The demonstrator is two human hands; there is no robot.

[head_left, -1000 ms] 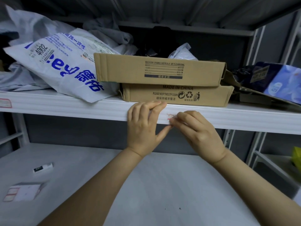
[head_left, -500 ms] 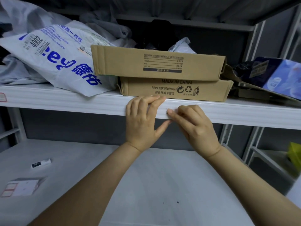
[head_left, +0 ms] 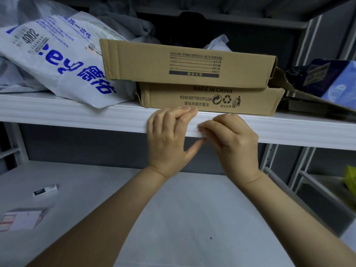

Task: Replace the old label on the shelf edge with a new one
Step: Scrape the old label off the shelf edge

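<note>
A white label with a red border sits on the front edge of the white shelf, mostly hidden under my fingers. My right hand has its fingers curled on the label's right part, pinching at it. My left hand rests on the shelf edge just left of the label, fingers bent over the top lip and thumb stretched under the edge toward the right hand.
Two stacked cardboard boxes stand right behind the hands, a white and blue mailer bag to their left, a dark blue package to the right. On the lower shelf lie a sheet of red-bordered labels and a small white box.
The view has dropped slightly. Both hands stay at the same spot on the shelf edge; the right fingers have curled tighter over the label, hiding more of it.
</note>
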